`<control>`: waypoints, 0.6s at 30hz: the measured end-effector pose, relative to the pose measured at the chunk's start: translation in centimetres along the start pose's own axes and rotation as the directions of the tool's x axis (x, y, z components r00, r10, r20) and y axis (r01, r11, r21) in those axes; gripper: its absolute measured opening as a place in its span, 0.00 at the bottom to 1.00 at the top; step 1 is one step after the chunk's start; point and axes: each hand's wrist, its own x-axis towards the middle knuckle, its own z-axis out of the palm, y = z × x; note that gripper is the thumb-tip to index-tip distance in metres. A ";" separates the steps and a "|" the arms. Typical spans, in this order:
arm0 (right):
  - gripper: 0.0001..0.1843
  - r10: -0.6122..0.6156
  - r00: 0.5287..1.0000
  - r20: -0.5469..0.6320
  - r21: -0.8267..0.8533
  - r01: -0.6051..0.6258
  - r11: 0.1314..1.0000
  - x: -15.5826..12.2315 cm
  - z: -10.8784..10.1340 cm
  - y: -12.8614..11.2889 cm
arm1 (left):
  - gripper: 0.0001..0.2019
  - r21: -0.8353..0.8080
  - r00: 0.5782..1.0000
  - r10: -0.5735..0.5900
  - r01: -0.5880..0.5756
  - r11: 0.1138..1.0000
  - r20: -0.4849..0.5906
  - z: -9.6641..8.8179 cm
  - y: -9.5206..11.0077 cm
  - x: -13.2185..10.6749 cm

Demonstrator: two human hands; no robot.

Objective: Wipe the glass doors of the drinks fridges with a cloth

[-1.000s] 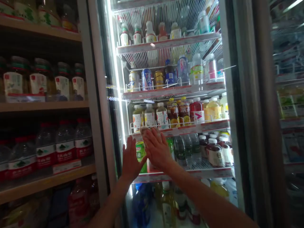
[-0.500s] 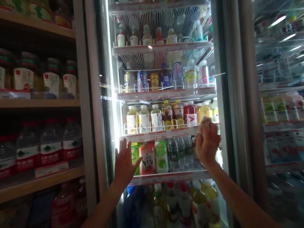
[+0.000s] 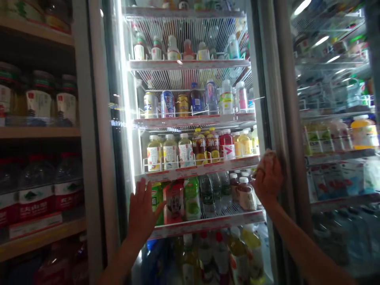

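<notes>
Glass door [image 3: 190, 101] parts bottles [image 3: 185, 150] from left hand [image 3: 142, 208], right hand [image 3: 268, 180], cloth [image 3: 266, 155]

Shows only as two slim forearms [image 3: 299, 247], bare all the way down to the lower edge of view, narrowing at the wrists into a bare left hand [image 3: 142, 206] and a bare right hand [image 3: 268, 179], both dim in shadow.
</notes>
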 end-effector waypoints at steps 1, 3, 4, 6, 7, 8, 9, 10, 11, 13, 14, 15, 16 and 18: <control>0.28 -0.023 1.000 -0.001 0.027 0.023 0.999 -0.4 0.1 -1.1 | 0.38 -0.003 1.000 -0.005 0.005 1.000 0.001 0.0 0.0 0.0; 0.30 -0.139 0.989 0.056 0.106 0.132 0.986 -2.1 0.5 -4.8 | 0.38 0.002 1.000 -0.013 0.013 1.000 0.009 -0.1 0.0 0.0; 0.32 -0.206 0.973 0.102 0.138 0.191 0.972 -3.1 0.6 -6.9 | 0.38 0.009 1.000 -0.014 0.013 1.000 0.015 -0.1 0.0 0.1; 0.33 -0.368 0.911 0.187 0.206 0.330 0.921 -4.7 0.7 -10.4 | 0.38 0.025 1.000 -0.010 0.009 1.000 0.026 -0.2 0.0 0.1; 0.33 -0.439 0.872 0.215 0.236 0.390 0.890 -5.1 0.7 -11.2 | 0.38 0.031 1.000 -0.004 0.003 1.000 0.031 -0.3 0.0 0.1; 0.33 -0.485 0.844 0.229 0.252 0.430 0.867 -5.3 0.6 -11.2 | 0.39 0.035 0.999 -0.001 0.000 0.999 0.035 -0.3 0.0 0.1; 0.32 -0.494 0.838 0.232 0.246 0.441 0.863 -5.1 0.5 -10.6 | 0.39 0.038 0.999 0.000 -0.002 0.999 0.037 -0.3 0.0 0.1; 0.31 -0.464 0.858 0.221 0.218 0.420 0.881 -4.6 0.3 -9.4 | 0.39 0.040 0.999 0.000 -0.001 0.999 0.038 -0.3 0.0 0.1; 0.31 -0.398 0.896 0.197 0.172 0.368 0.914 -3.9 0.3 -7.8 | 0.39 0.042 0.999 -0.003 0.002 0.999 0.041 -0.3 0.0 0.0; 0.29 -0.218 0.969 0.116 0.088 0.208 0.974 -2.2 0.4 -4.9 | 0.39 0.046 0.999 -0.008 0.006 0.999 0.040 -0.2 0.0 -0.1; 0.29 -0.143 0.987 0.073 0.073 0.138 0.988 -1.4 0.6 -4.2 | 0.39 0.046 0.999 -0.006 0.005 0.999 0.038 -0.2 0.0 -0.2; 0.29 -0.096 0.994 0.043 0.074 0.092 0.993 -1.0 0.9 -4.1 | 0.39 0.048 0.999 -0.003 0.001 0.999 0.037 -0.1 0.1 -0.2; 0.29 -0.081 0.996 0.031 0.086 0.078 0.993 -0.9 1.2 -4.9 | 0.39 0.050 0.999 -0.001 -0.001 0.999 0.038 -0.1 0.1 -0.3; 0.30 -0.151 0.987 0.061 0.131 0.142 0.981 -2.0 1.7 -8.3 | 0.39 0.059 0.999 0.000 -0.002 0.998 0.039 0.0 0.3 -0.3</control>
